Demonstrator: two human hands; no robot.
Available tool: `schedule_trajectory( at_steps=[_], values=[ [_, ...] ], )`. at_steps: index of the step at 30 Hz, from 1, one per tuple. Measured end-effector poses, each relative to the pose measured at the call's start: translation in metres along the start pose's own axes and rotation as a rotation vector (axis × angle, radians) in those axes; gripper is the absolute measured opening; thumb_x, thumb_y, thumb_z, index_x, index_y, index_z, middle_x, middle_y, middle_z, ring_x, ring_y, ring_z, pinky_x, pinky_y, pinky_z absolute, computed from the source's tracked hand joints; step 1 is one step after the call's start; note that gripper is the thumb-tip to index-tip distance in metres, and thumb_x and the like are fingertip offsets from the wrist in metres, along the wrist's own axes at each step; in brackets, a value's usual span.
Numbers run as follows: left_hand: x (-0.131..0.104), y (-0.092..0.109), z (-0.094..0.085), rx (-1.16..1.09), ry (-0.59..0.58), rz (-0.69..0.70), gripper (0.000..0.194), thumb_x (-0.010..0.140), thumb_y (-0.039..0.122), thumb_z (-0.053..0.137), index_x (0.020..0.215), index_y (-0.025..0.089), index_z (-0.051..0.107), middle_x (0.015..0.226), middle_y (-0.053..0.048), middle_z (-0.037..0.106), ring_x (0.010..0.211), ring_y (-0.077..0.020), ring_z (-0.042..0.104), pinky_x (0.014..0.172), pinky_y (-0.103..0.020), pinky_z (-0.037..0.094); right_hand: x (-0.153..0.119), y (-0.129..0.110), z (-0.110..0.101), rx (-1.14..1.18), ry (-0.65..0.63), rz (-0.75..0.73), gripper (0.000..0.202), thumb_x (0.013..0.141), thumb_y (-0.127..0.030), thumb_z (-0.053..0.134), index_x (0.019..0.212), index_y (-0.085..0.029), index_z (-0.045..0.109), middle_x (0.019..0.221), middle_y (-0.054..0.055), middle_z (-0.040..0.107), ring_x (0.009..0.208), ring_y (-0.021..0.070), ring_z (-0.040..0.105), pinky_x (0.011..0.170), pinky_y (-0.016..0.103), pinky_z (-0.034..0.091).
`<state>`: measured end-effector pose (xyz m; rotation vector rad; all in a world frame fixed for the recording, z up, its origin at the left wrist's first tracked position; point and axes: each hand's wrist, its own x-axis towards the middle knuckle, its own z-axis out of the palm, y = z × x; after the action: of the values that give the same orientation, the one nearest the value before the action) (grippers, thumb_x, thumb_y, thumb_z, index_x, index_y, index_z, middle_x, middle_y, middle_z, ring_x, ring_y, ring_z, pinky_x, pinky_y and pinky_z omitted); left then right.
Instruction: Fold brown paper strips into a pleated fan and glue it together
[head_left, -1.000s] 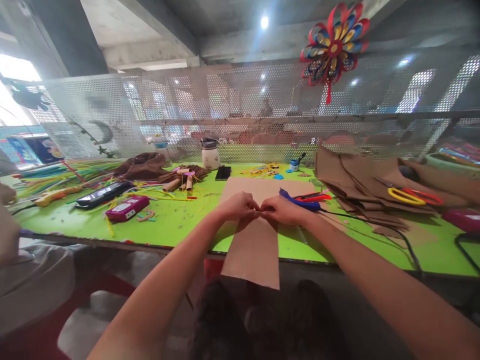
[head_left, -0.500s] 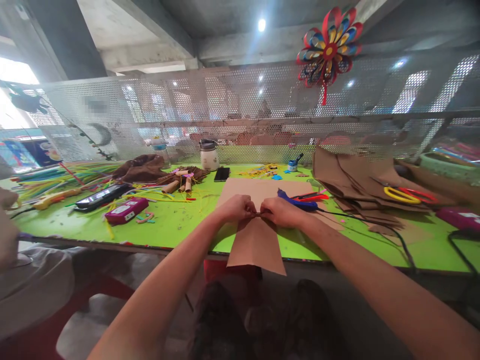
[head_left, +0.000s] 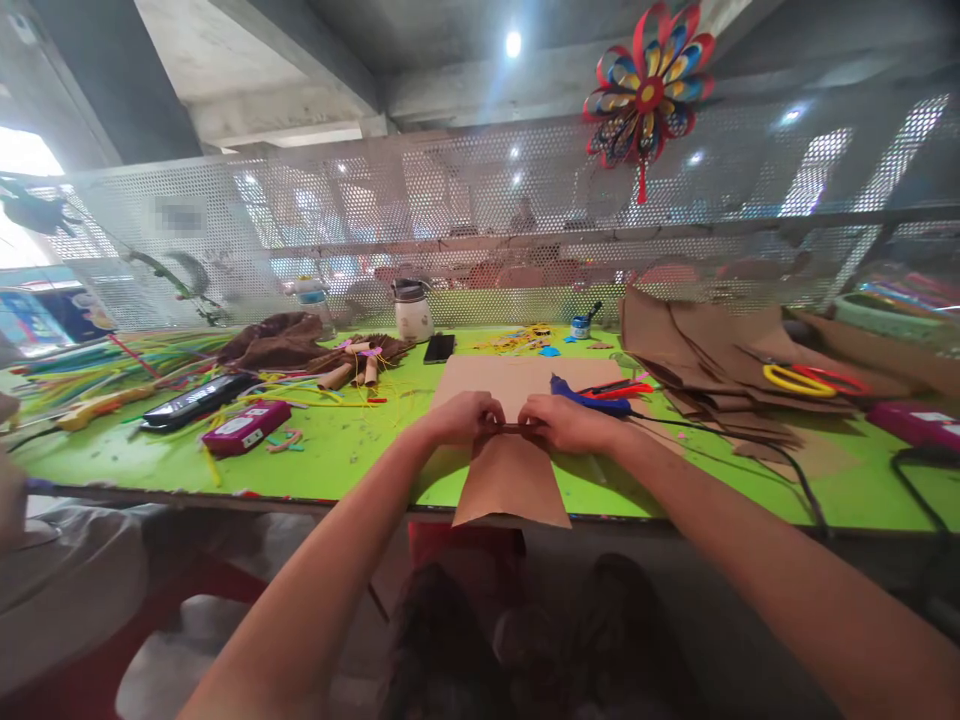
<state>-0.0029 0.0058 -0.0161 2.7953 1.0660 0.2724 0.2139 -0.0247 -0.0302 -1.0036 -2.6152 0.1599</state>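
My left hand (head_left: 459,417) and my right hand (head_left: 564,421) meet over the near edge of the green table (head_left: 352,450). Both pinch the rolled end of a brown paper sheet (head_left: 511,485). The sheet's loose end hangs a little over the table's front edge. A thin dark roll shows between my fingertips. Under my hands lies a larger brown cardboard sheet (head_left: 517,377).
A blue glue gun (head_left: 581,399) with a black cord lies just behind my right hand. Brown paper sheets (head_left: 705,345) with yellow-and-red scissors (head_left: 806,379) are stacked at right. A pink box (head_left: 244,427), phones, paper rolls and coloured sticks lie left. A perforated metal screen backs the table.
The hanging end of the brown sheet has grown shorter, drawn up toward my hands as more of it winds into the roll. My hands stay in place.
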Motion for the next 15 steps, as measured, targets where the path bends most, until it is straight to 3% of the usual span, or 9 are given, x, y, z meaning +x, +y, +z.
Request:
schedule_trajectory(
  at_steps=[9, 15],
  values=[
    [-0.007, 0.000, -0.009, 0.007, -0.073, 0.019, 0.038, 0.066, 0.005, 0.049, 0.097, 0.021, 0.065, 0.087, -0.003, 0.059, 0.075, -0.0138, 0.055, 0.065, -0.021, 0.040, -0.004, -0.003, -0.009, -0.016, -0.028, -0.060, 0.022, 0.072, -0.007, 0.059, 0.094, -0.013, 0.061, 0.088, 0.007, 0.059, 0.079, 0.0160, 0.053, 0.069, 0.024, 0.040],
    [-0.011, 0.010, -0.010, 0.023, -0.057, 0.041, 0.032, 0.068, 0.004, 0.048, 0.091, 0.020, 0.064, 0.085, -0.003, 0.055, 0.076, -0.0153, 0.054, 0.066, -0.024, 0.038, -0.007, -0.010, -0.012, -0.084, -0.043, -0.064, 0.023, 0.071, -0.007, 0.060, 0.093, -0.013, 0.060, 0.089, 0.007, 0.059, 0.079, 0.0166, 0.054, 0.067, 0.024, 0.040]
  ],
)
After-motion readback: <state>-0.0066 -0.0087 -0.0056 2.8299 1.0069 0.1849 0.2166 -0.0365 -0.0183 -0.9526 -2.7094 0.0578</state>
